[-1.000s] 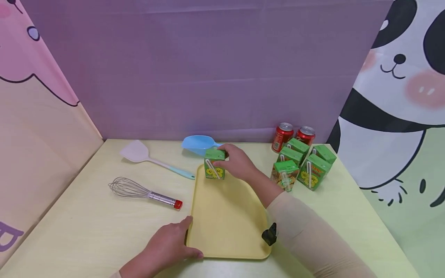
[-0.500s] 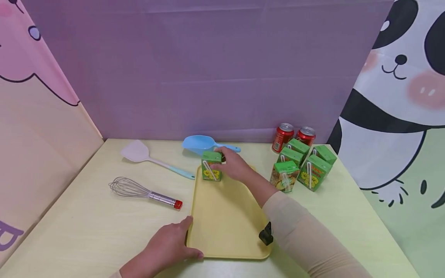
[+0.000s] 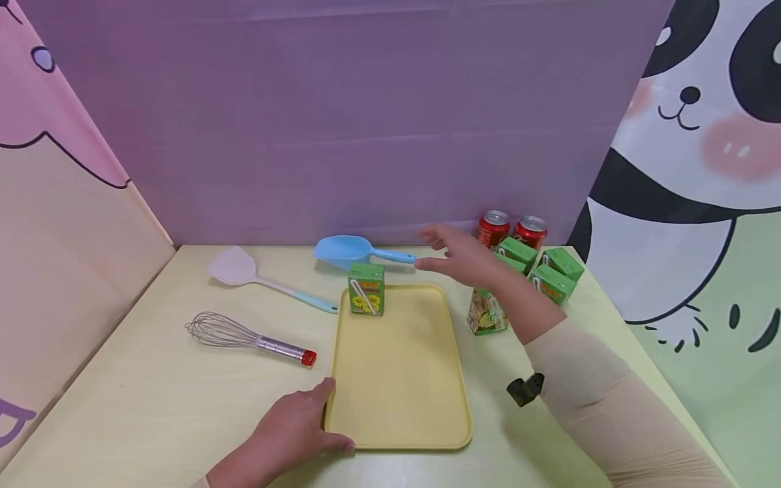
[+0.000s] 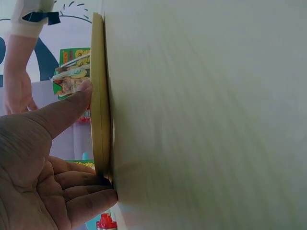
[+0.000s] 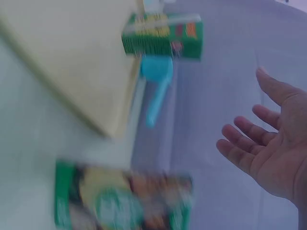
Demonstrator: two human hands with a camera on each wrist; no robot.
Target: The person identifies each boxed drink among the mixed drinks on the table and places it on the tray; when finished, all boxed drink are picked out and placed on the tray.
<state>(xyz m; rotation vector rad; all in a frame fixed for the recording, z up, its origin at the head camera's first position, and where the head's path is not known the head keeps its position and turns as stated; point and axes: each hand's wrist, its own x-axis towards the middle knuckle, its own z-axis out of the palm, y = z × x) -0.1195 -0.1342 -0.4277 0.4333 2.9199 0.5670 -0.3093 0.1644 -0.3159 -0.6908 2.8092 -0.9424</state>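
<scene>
Closest in, your left grip (image 3: 293, 423) is clamped on the near-left corner of the yellow rectangular tray (image 3: 403, 379), thumb on the near edge, fingers along the left side. Prob worth keeping it there so the tray doesn't slide on the pale wood worktop (image 3: 140, 386). Silver wire whisk w/ a red-ended handle (image 3: 277, 346) is lying left of the tray, out of the way imo. Further back, one small green drink carton (image 3: 367, 290) w/ a white straw stands upright in the tray's far-left corner. Your right grip (image 3: 464, 257) is up past the far-right corner, fingers apart, nothing in it. So rn I'd call it between pickups: one carton in, five other green cartons (image 3: 485, 315) bunched right of the tray, some partly behind your arm. Next move prob calls for a pinch on the nearest, lift it clear of its neighbours, set it beside the first. Btw mind the blue plastic scoop (image 3: 343, 251) behind the tray & the two red soda cans (image 3: 493, 234) behind the bunch.
</scene>
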